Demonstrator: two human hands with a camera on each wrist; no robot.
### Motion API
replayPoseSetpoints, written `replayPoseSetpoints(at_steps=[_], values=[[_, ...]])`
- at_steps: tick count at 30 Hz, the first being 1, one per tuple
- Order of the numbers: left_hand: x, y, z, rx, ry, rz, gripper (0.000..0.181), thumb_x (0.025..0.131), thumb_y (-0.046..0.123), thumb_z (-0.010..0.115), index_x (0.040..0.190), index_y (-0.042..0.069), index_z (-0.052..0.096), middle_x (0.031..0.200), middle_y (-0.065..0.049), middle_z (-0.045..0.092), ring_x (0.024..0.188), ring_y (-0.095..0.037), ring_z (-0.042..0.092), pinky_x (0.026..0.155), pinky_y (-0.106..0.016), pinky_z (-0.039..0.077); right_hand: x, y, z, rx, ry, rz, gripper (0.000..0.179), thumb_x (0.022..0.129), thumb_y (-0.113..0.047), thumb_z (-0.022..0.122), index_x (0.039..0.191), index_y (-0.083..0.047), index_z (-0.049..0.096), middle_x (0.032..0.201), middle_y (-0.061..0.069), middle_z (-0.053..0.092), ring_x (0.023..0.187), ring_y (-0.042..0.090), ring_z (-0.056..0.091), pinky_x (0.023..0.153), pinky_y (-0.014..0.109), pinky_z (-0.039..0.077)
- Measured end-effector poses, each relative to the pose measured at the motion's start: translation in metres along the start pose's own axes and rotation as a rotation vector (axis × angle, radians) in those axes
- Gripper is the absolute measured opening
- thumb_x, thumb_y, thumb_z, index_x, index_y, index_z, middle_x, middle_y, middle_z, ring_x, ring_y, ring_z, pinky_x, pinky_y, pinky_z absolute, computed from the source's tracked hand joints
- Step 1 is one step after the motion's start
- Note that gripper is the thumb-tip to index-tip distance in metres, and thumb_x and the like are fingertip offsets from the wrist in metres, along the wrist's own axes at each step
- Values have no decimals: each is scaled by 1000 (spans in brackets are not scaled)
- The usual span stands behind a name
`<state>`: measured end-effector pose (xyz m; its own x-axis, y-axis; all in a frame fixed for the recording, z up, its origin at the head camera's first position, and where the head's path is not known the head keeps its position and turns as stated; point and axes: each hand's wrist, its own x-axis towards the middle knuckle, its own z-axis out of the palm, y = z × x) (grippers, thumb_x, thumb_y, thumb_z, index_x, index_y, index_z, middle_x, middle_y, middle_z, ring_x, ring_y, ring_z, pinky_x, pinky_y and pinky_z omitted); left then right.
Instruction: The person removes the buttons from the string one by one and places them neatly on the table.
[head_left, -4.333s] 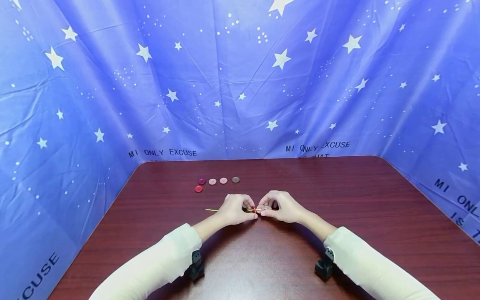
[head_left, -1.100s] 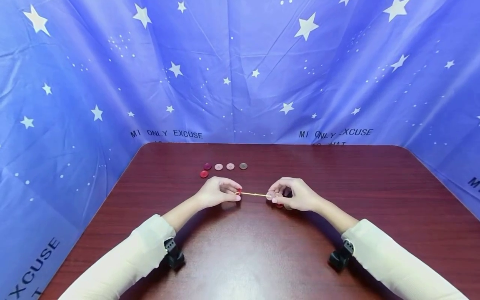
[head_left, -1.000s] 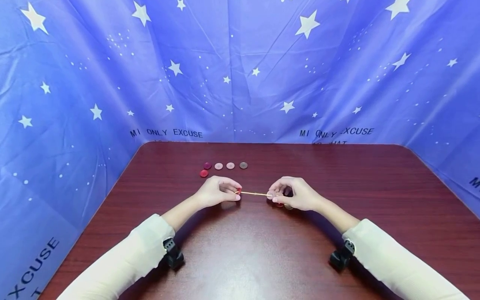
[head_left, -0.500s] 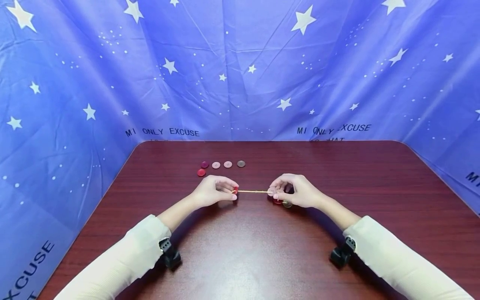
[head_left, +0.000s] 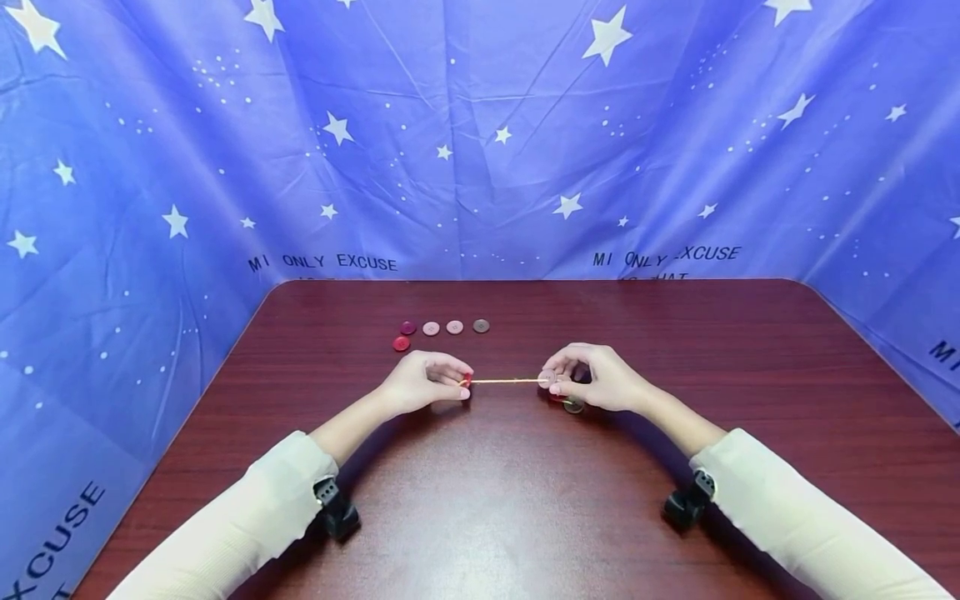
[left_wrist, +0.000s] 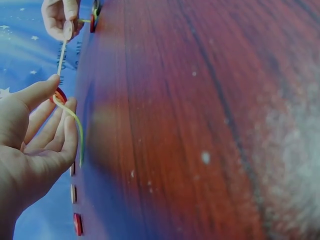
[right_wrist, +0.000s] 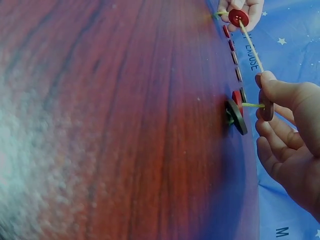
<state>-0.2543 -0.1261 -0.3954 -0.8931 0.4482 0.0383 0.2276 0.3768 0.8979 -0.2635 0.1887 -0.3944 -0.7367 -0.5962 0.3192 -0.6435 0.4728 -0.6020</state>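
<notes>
Here's the table (head_left: 480, 475), dark reddish wood grain with a bright sheen on its near half, and around it hangs a blue curtain (head_left: 480, 92) scattered with white stars! Black lettering (head_left: 367, 262) reads "MI ONLY EXCUSE" twice above the far edge, the right-hand one creased by a fold. A yellow string (head_left: 506, 382) runs straight between two pinches: left hand (head_left: 420, 385) on a red button (head_left: 467, 379), right hand (head_left: 606, 379) on a pink button (head_left: 546, 379). Beyond, five loose buttons (head_left: 454, 327) lie on the wood.
</notes>
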Motion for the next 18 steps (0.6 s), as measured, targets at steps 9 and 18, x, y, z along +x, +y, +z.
replayPoseSetpoints(at_steps=[9,18], values=[[-4,3,-7,50,44,-27,33,77,12,78,109,4,71,99,-15,74,88,-14,70,82,-27,56,-3,-4,-1,17,-5,18,21,80,-17,78,99,-15,70,82,-5,68,73,4,61,67,24,54],[-9,3,-10,48,56,-19,34,78,14,79,109,4,71,99,-16,74,89,-15,70,84,-28,56,-6,-5,1,53,-15,16,20,80,-17,77,99,-13,70,83,-1,69,76,10,61,66,27,53]])
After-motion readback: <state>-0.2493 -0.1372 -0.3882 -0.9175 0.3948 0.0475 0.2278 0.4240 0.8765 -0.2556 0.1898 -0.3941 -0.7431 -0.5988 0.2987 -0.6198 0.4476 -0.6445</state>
